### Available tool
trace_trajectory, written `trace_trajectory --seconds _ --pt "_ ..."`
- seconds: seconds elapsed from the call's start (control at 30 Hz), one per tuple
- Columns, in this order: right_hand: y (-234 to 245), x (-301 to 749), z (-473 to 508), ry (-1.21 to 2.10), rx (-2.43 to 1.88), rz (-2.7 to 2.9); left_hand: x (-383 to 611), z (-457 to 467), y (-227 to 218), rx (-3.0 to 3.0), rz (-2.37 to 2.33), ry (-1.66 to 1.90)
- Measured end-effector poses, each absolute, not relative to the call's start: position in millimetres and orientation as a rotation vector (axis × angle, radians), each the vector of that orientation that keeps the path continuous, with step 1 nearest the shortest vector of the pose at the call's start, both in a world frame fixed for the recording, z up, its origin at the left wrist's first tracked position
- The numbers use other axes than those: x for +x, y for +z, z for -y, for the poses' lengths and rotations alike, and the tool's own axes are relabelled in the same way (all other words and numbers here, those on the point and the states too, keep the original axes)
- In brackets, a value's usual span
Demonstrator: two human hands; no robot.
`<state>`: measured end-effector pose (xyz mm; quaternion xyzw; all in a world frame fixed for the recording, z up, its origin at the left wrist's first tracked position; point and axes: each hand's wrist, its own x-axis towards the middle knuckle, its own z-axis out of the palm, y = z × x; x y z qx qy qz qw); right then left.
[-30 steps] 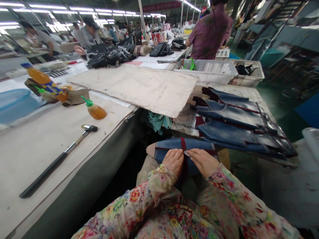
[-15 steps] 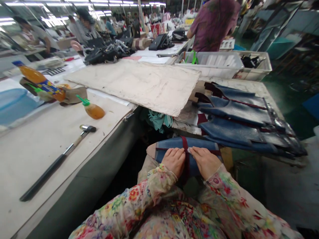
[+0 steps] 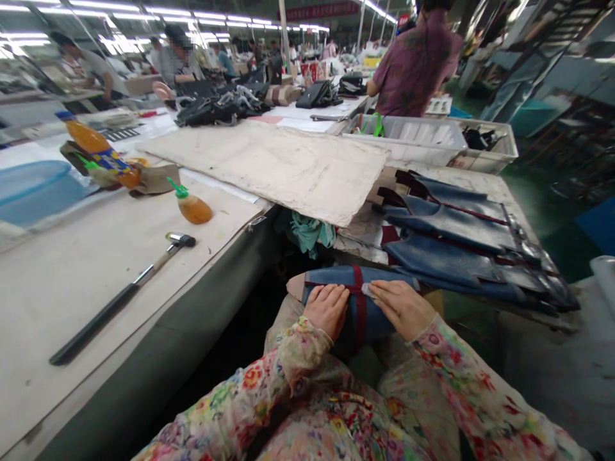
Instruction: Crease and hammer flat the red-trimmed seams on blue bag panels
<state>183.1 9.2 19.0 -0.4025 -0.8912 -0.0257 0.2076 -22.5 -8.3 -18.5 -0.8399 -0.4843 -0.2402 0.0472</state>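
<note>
A blue leather piece (image 3: 369,282) with a dark red strap (image 3: 359,301) across it lies over my lap. My left hand (image 3: 328,308) rests on the piece left of the strap, fingers bent and pressing down. On the other side of the strap, my right hand (image 3: 401,307) pinches a small pale thing at its fingertips, which I cannot make out. Both sleeves are floral.
Several more blue leather pieces (image 3: 456,237) lie stacked on the low table at right. On the long bench to my left are a hammer (image 3: 125,294), an orange glue bottle (image 3: 191,206), a drink bottle (image 3: 98,150) and a beige sheet (image 3: 278,166). A person in purple (image 3: 416,64) stands by white bins (image 3: 418,137).
My hands have drawn slightly apart, showing more of the red strap between them. The view has shifted a little.
</note>
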Motion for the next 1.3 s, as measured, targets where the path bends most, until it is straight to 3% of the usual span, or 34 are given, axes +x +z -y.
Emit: trace_trajectory --seconds 0.3,0.83,1.3 --pt "1.1 138.9 -26.0 -0.059 -1.046 2.504 -40.2 6.4 -18.1 -2.588 1.469 -0.689" --pt "5.1 59.1 -44.4 0.271 -1.031 2.71 -100.5 17.9 -14.7 -2.338 1.719 -0.606" --pt "1.5 149.1 -13.8 -0.216 -1.01 2.616 -113.3 15.5 -8.0 -2.426 1.785 -0.546"
